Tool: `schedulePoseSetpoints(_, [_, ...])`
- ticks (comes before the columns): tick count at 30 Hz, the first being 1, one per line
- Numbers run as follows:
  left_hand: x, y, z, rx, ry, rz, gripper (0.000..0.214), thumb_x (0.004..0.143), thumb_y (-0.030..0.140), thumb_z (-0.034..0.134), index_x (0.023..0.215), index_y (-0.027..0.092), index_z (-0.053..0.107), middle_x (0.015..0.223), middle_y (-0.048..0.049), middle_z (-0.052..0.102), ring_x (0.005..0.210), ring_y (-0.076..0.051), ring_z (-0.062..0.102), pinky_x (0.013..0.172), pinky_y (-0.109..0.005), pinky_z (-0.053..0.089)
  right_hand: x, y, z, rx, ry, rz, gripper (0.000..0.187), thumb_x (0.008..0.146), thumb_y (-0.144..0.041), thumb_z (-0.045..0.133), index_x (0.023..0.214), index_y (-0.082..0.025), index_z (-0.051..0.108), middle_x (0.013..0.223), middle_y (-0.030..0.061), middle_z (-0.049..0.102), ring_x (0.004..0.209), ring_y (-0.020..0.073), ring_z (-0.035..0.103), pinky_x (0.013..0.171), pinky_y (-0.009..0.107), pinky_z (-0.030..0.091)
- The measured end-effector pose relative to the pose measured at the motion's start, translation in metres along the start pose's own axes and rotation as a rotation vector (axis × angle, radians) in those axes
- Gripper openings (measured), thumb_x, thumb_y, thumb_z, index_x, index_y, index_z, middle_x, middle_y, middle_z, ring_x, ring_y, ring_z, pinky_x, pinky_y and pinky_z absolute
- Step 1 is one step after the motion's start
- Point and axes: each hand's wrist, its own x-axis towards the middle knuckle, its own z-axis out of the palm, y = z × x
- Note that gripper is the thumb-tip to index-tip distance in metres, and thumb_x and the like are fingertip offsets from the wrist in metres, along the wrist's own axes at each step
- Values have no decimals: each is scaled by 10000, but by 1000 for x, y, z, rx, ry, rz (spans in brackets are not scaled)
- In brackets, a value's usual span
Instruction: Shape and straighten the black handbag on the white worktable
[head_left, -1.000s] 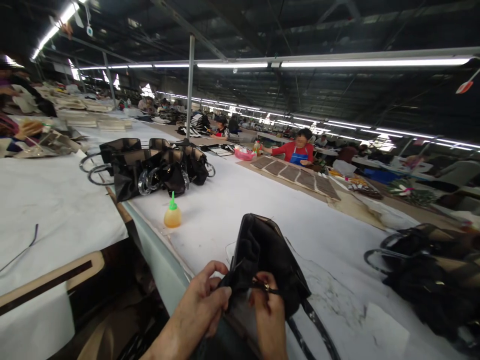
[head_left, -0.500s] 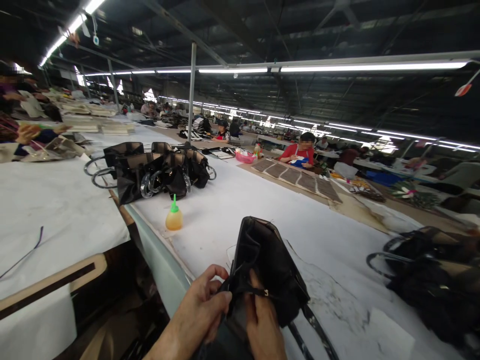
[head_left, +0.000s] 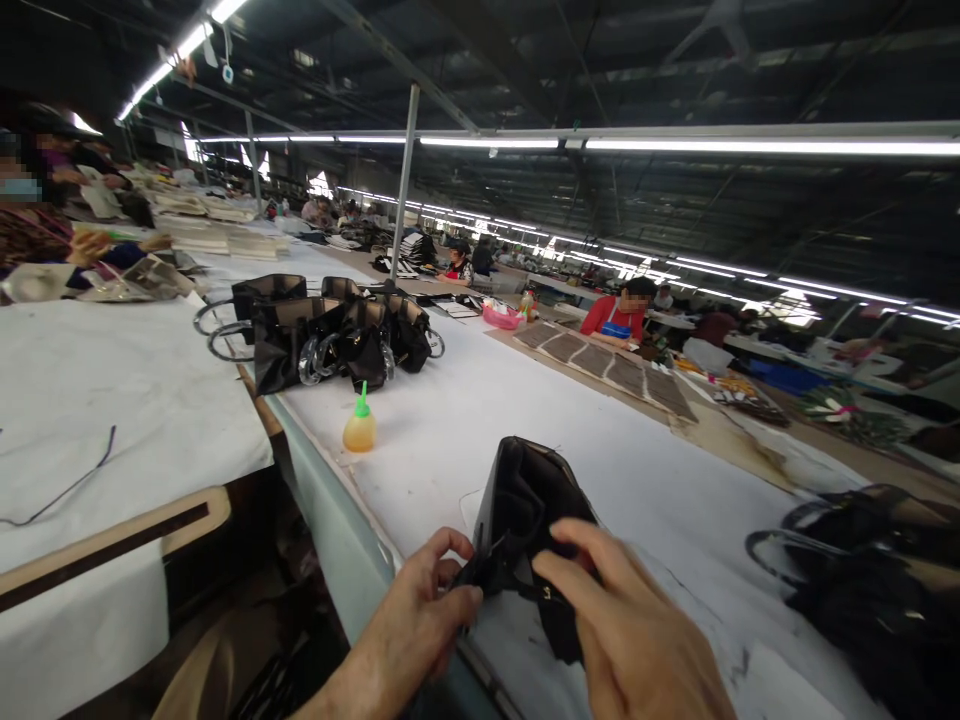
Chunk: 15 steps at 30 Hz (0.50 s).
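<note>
**Head view.** The person's left hand (head_left: 420, 612) pinches the near rim of a small black bag (head_left: 525, 495) between thumb and curled fingers. This narrow, closed grip keeps the soft bag standing on its base rather than slumping. The right hand (head_left: 637, 640) enters from 5 o'clock with fingers straight and loosely spread, laid over the bag's near face beside a small gold fitting (head_left: 548, 593). It closes on nothing that shows (by the look of it, a steadying press rather than a hold). The bag stands at the near edge of the white-covered table (head_left: 525, 400), at 6 o'clock in the view, close enough for both hands to meet at its rim.

**Surroundings, read from the bag.**
- **11 o'clock, near:** an amber squeeze bottle (head_left: 360, 425) with a green nozzle stands upright, on the left hand's side.
- **11 o'clock, farther along:** a cluster of black bags (head_left: 330, 335) with clear ring handles sits packed together.
- **3 o'clock, well apart:** a heap of dark bags (head_left: 862, 570) lies on the table.
- **1 o'clock:** brown panels (head_left: 607, 365) lie in a row in front of a co-worker (head_left: 619, 315) in red.
- **9 o'clock:** a dark cord (head_left: 67, 487) lies loose on the neighbouring table's white cover.
</note>
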Motion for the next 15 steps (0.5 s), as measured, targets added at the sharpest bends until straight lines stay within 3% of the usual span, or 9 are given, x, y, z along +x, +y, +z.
schedulePoseSetpoints(3, [-1,3,-1,-10,-8,-15,277,665,245,510,887,211,349,571,107,463,247,-6,251,250,-144,151,37,7,-13,-134,-24,-69,507,562,-15,444,917,-271,700,1361,23,423,1187,318,405,899,449,413])
schedulePoseSetpoints(6, [-1,4,-3,-23,-5,-26,284,656,243,524,870,213,339,552,108,471,241,-11,242,247,-148,145,55,11,-3,-227,-116,-110,419,549,49,479,773,-225,703,1412,20,344,1290,335,231,1018,519,245])
schedulePoseSetpoints(10, [-2,-1,-3,-77,-18,-6,258,673,220,507,866,217,336,554,110,465,245,-9,243,254,-144,148,62,18,11,-341,-119,-132,233,616,27,573,633,-188,663,1391,45,378,1307,329,188,1054,523,155])
schedulePoseSetpoints(13, [-1,-7,-1,-136,-22,26,247,692,234,507,867,223,333,567,115,454,241,-4,219,250,-146,126,68,21,14,-455,-76,-53,88,657,-87,679,700,-163,688,1364,103,411,1295,350,215,1052,540,164])
schedulePoseSetpoints(15, [-1,-9,-1,-158,-26,32,254,697,248,520,866,223,333,576,114,458,242,0,213,251,-147,120,71,20,13,-504,-57,6,92,643,-169,742,718,-143,694,1346,129,428,1285,363,231,1051,541,182])
